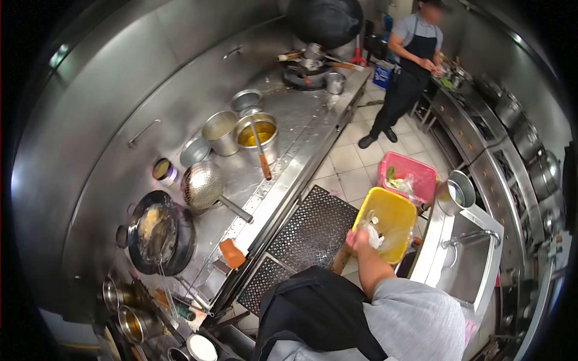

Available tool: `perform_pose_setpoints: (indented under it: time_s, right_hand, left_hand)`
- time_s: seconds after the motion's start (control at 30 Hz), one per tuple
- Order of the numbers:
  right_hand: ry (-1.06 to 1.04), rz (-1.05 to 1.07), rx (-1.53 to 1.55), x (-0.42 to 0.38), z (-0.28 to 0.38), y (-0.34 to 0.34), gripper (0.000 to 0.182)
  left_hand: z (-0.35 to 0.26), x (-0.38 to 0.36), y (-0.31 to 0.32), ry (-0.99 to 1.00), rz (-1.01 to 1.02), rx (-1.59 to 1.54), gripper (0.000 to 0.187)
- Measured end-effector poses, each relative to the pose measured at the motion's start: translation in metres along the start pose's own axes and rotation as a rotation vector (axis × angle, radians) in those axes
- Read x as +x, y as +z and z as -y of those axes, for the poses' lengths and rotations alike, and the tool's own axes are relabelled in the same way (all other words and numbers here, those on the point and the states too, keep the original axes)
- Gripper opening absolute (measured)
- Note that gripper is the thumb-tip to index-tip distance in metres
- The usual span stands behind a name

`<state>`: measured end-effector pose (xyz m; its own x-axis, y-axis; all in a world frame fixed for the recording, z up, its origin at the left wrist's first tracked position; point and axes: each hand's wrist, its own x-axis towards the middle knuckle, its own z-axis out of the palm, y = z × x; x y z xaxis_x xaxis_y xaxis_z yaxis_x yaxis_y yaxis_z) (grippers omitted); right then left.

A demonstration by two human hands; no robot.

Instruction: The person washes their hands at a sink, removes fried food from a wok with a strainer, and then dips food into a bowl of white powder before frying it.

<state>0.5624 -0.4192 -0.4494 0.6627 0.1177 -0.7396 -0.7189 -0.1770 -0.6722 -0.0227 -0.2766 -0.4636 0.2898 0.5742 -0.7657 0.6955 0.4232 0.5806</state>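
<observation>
My right hand [359, 238] reaches down to the left rim of a yellow bin [404, 209], its fingers closed around the edge; their tips are partly hidden. White scraps and what looks like clear plastic lie inside the bin. Right behind it stands a pink basket [428, 172] with green leaves and a plastic bag. My left hand is out of view. On the counter to the left, a black wok [188, 231] holds oil with pale food in it, and a perforated skimmer [203, 185] rests near the wok.
Pots, one with yellow liquid and a ladle [259, 141] across it, stand along the steel counter [289, 138]. A perforated black mat [310, 231] covers the floor. A sink [472, 259] is at right. A co-worker [415, 54] stands at the far stove.
</observation>
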Motion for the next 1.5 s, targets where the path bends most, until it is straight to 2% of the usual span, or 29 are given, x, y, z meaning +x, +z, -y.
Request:
perform_pose_setpoints:
  time_s: [0.07, 0.13, 0.17, 0.23, 0.27, 0.33, 0.37, 0.43, 0.5, 0.57, 0.6, 0.63, 0.67, 0.7, 0.73, 0.77, 0.8, 0.87, 0.9, 0.93, 0.97, 1.03, 1.1, 1.23, 1.3, 1.4, 1.47, 1.5]
  right_hand:
    - [-0.190, -0.297, 0.598, 0.048, 0.022, -0.034, 0.040]
    - [-0.721, -0.883, 0.494, 0.061, 0.075, -0.056, 0.048]
    - [-1.094, -1.288, -0.001, 0.046, 0.110, -0.072, 0.055]
    - [-1.156, -1.065, 0.154, -0.023, 0.181, -0.084, 0.063]
    - [-1.152, -1.073, 0.150, -0.043, 0.202, -0.091, 0.063]
    - [-1.048, -0.692, 0.368, -0.061, 0.227, -0.085, 0.062]
    - [-1.045, -0.662, 0.365, -0.051, 0.222, -0.089, 0.062]
    - [-0.635, -0.135, -0.227, -0.010, 0.191, -0.095, 0.064]
    - [-0.480, -0.196, -0.432, -0.006, 0.115, -0.068, 0.065]
    - [-0.512, -0.221, -1.019, -0.010, 0.026, -0.063, 0.080]
    - [-0.404, -0.152, -0.967, 0.000, -0.023, -0.062, 0.083]
    - [-0.491, -0.193, -0.948, 0.005, -0.076, -0.055, 0.080]
    - [-0.569, -0.228, -1.107, 0.035, -0.144, -0.052, 0.080]
    - [-0.177, 0.084, -1.154, -0.060, -0.098, -0.032, 0.068]
    - [-0.185, 0.114, -1.189, -0.052, -0.100, -0.029, 0.068]
    - [-0.174, 0.188, -1.261, -0.045, -0.103, -0.026, 0.059]
    - [-0.216, 0.290, -1.359, -0.024, -0.102, -0.025, 0.051]
    - [-0.499, 0.479, -1.641, 0.042, -0.097, -0.017, 0.036]
    - [-0.719, 0.463, -1.725, 0.078, -0.097, -0.010, 0.030]
    - [-0.976, 0.285, -1.687, 0.128, -0.112, -0.005, 0.027]
    - [-0.764, 0.393, -1.568, 0.100, -0.072, 0.018, 0.024]
    - [-0.310, 0.466, -1.117, 0.053, -0.017, 0.057, 0.019]
    - [-0.201, 0.516, -0.950, 0.024, 0.005, 0.084, 0.014]
    - [-0.234, 0.599, -0.956, -0.009, -0.010, 0.114, 0.013]
    - [-0.211, 0.717, -1.047, -0.022, -0.027, 0.110, 0.013]
    - [-0.271, 0.804, -1.312, -0.026, -0.056, 0.085, 0.020]
    - [-0.207, 0.805, -1.556, -0.015, -0.080, 0.062, 0.026]
    - [-0.203, 0.806, -1.557, -0.014, -0.084, 0.047, 0.026]
  left_hand:
    - [-0.002, 0.007, -0.006, -0.013, -0.010, -0.049, 0.018]
    - [-0.014, 0.013, -0.013, -0.012, -0.011, -0.089, 0.017]
    - [-0.021, 0.019, -0.014, -0.009, -0.007, -0.097, 0.017]
    - [-0.038, 0.022, -0.015, -0.006, -0.012, -0.158, 0.017]
    - [-0.042, 0.026, -0.017, -0.002, -0.023, -0.197, 0.017]
    - [-0.050, 0.028, -0.020, 0.009, -0.048, -0.289, 0.016]
    - [-0.052, 0.027, -0.024, 0.005, -0.048, -0.332, 0.016]
    - [-0.060, 0.022, -0.026, -0.003, -0.051, -0.421, 0.016]
    - [-0.066, 0.020, -0.021, 0.028, -0.072, -0.503, 0.016]
    - [-0.067, 0.021, -0.010, 0.162, -0.161, -0.587, 0.016]
    - [-0.067, 0.021, -0.006, 0.302, -0.246, -0.654, 0.016]
    - [-0.070, 0.017, -0.004, 0.297, -0.275, -0.676, 0.016]
    - [-0.076, 0.009, -0.004, 0.233, -0.312, -0.646, 0.014]
    - [-0.077, -0.002, -0.003, 0.161, -0.346, -0.620, 0.013]
    - [-0.076, -0.018, -0.003, 0.175, -0.317, -0.657, 0.013]
    - [-0.061, -0.026, 0.000, 0.160, -0.349, -0.680, 0.013]
    - [-0.032, -0.026, 0.003, 0.225, -0.366, -0.546, 0.014]
    - [0.005, -0.039, 0.008, 0.176, -0.344, -0.358, 0.014]
    - [0.023, -0.047, 0.010, 0.134, -0.307, -0.240, 0.013]
    - [0.037, -0.056, 0.012, 0.101, -0.265, -0.143, 0.013]
    - [0.051, -0.064, 0.016, 0.072, -0.212, -0.049, 0.013]
    - [0.069, -0.073, 0.022, 0.041, -0.132, 0.072, 0.013]
    - [0.075, -0.076, 0.028, 0.041, -0.093, 0.110, 0.013]
    - [0.071, -0.076, 0.029, 0.069, -0.084, 0.096, 0.013]
    - [0.063, -0.068, 0.025, 0.101, -0.099, 0.057, 0.013]
    - [0.050, -0.049, 0.018, 0.165, -0.155, -0.062, 0.014]
    - [0.043, -0.034, 0.012, 0.230, -0.201, -0.168, 0.014]
    - [0.040, -0.028, 0.008, 0.272, -0.209, -0.154, 0.014]
